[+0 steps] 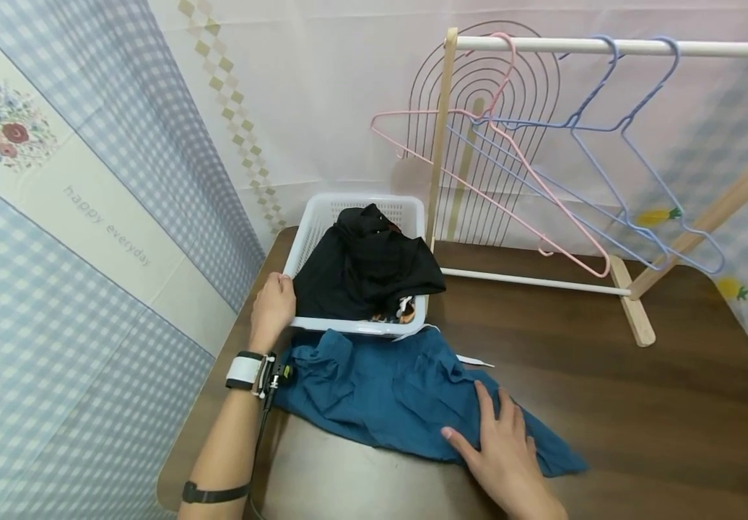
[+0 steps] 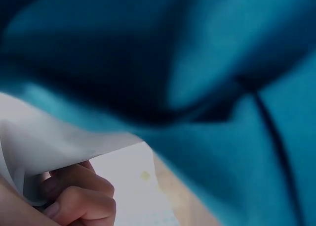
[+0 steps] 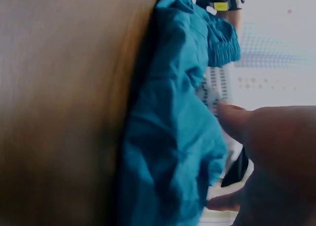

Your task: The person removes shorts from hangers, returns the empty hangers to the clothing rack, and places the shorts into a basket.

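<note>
My left hand grips the near left rim of a white plastic basket; in the left wrist view its curled fingers wrap that edge. A black piece of clothing lies heaped in the basket, with a patterned item peeking out under it. In front of the basket, a crumpled teal garment is spread on the table. My right hand rests with fingers spread on the garment's right part. A gathered elastic edge of the garment shows in the right wrist view.
Behind stands a wooden rack with a white rail. One pink hanger and two blue hangers hang from it. A thin white strip pokes out beyond the garment. Brown tabletop extends to the right; a checked curtain borders the left.
</note>
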{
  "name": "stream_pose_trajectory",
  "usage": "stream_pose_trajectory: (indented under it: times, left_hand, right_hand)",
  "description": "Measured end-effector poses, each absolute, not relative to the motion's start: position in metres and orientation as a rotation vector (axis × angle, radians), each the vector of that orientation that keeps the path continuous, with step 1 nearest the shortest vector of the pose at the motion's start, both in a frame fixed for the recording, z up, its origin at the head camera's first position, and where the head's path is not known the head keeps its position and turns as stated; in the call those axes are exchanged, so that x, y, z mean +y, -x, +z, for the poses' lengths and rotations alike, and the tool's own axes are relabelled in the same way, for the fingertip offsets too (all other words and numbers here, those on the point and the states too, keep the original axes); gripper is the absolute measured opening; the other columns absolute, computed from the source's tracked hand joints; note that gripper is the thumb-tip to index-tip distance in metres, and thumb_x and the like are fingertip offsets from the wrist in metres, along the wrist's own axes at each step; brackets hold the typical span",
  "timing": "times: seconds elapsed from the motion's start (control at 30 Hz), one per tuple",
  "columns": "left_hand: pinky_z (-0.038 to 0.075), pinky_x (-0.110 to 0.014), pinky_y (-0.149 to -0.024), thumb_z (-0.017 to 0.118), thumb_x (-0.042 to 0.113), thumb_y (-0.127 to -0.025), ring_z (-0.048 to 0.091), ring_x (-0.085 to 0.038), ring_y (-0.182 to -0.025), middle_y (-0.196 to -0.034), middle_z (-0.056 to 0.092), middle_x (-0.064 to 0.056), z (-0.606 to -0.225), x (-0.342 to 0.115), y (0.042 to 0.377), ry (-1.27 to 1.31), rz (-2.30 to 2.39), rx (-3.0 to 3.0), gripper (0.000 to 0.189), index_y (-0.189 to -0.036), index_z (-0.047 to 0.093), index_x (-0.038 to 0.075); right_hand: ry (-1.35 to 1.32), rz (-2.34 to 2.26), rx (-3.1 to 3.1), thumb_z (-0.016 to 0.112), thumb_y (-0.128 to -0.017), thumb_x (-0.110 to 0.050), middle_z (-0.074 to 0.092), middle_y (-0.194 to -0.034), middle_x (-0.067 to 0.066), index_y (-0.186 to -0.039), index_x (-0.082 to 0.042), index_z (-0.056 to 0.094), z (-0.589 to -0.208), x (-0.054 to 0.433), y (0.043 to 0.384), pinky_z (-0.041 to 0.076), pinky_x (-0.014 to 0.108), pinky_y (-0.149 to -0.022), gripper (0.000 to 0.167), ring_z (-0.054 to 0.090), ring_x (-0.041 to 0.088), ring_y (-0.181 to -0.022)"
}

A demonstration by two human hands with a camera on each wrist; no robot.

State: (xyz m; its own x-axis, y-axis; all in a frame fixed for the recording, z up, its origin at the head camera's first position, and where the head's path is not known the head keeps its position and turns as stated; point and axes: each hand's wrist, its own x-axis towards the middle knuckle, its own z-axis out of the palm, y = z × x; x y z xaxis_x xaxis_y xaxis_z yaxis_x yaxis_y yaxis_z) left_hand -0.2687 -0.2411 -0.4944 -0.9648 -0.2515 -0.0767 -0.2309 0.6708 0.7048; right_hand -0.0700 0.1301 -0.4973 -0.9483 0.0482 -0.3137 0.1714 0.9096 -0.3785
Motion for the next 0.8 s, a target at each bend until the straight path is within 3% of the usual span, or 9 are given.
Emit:
stream_pose_trajectory:
  times: [0.3,0.43,0.67,0.8]
  left_hand:
    - [0.050,-0.060,-0.080,0.025,0.039,-0.114,0.063,-0.042,-0.101,-0.110,0.061,-0.022,-0.493,-0.240,0.269,-0.415,-1.165,-2.858,0.048,-0.127,0.053,0.003]
    - [0.049,-0.058,-0.077,0.025,0.040,-0.114,0.061,-0.041,-0.095,-0.104,0.059,-0.020,-0.492,-0.239,0.270,-0.407,-1.177,-2.847,0.047,-0.126,0.053,0.004]
    - [0.049,-0.065,-0.084,0.024,0.039,-0.113,0.064,-0.048,-0.109,-0.115,0.063,-0.023,-0.489,-0.237,0.268,-0.414,-1.174,-2.862,0.048,-0.128,0.053,0.004]
    - [0.050,-0.063,-0.081,0.024,0.039,-0.114,0.065,-0.047,-0.105,-0.111,0.063,-0.024,-0.490,-0.237,0.265,-0.425,-1.163,-2.875,0.048,-0.127,0.052,0.003]
  right_hand:
    - [-0.143,-0.634,2.784,0.058,-0.085,-0.088,-0.001,-0.167,0.038,-0.169,-0.010,0.009,-0.502,0.098,0.088,0.018,0.094,-0.097,0.124,0.003,0.074,-0.146]
    - [-0.120,-0.620,2.828,0.061,-0.080,-0.091,-0.003,-0.170,0.034,-0.170,-0.011,0.010,-0.505,0.077,0.097,0.016,0.095,-0.095,0.130,-0.002,0.071,-0.149]
    - [-0.106,-0.581,2.894,0.064,-0.073,-0.094,-0.003,-0.172,0.031,-0.170,-0.012,0.007,-0.519,0.040,0.108,0.019,0.095,-0.094,0.139,-0.002,0.068,-0.151]
    - [-0.104,-0.597,2.907,0.066,-0.071,-0.094,0.000,-0.172,0.031,-0.171,-0.013,0.007,-0.528,0.022,0.112,0.020,0.095,-0.095,0.141,0.002,0.070,-0.150]
